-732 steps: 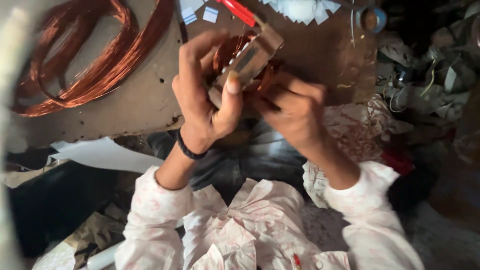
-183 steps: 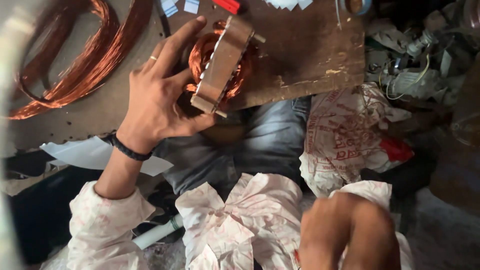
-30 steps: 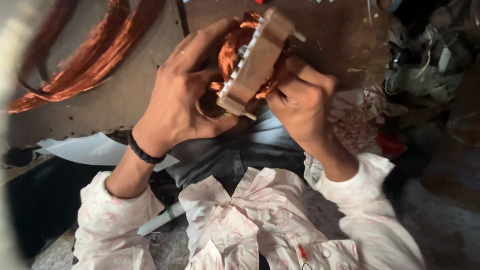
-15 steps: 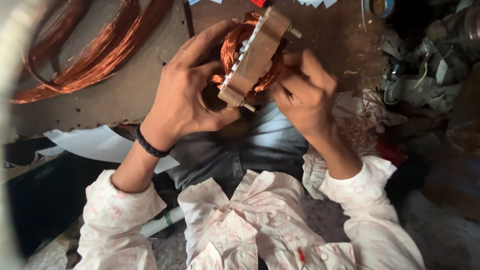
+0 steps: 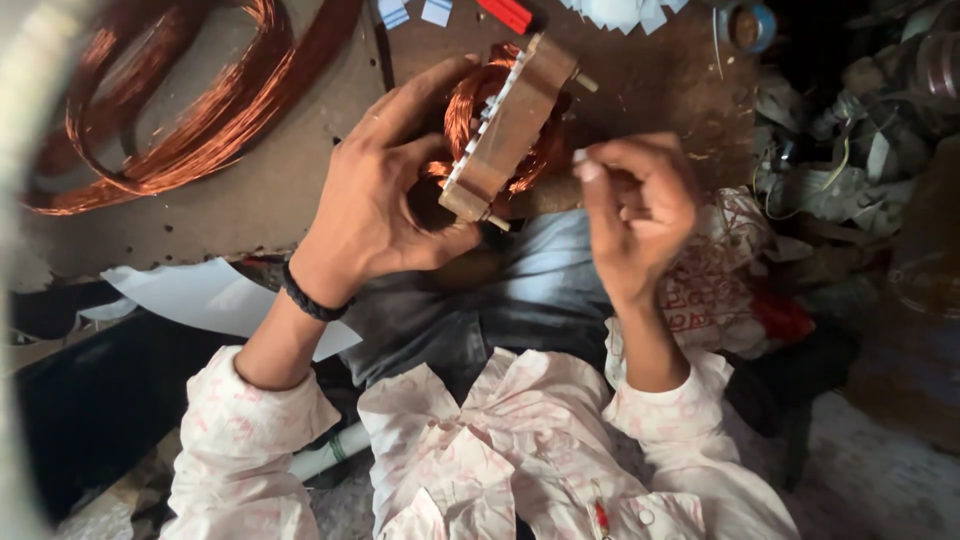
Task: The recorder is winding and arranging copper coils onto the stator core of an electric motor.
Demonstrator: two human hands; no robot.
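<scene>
Motor stator, a flat laminated stack with copper windings bulging from both faces, sits at the top centre of the view, tilted: its long axis runs from about 7 o'clock near the palm up to 1 o'clock at the far corner, where a bolt end sticks out. White insulation slips show along the slot edge. Left hand is clamped on it from 9 o'clock, fingers wrapped over the winding and thumb under the lower corner; this is clearly the nearer hand, in full contact. Right hand lies at 3 o'clock of the stator, just beside it but apart, fingers drawn together in a pinch with the thumb tip pointing back toward the stack; whether something thin is held in the pinch cannot be told. Below the stator, the person's lap in grey trousers. Beyond, a brown work board carries a loose coil of copper wire at 10 o'clock, well apart from both hands. Small white paper pieces and a red tool handle lie at 12 o'clock along the top edge. A white sheet hangs off the board's near edge at 8 o'clock.
</scene>
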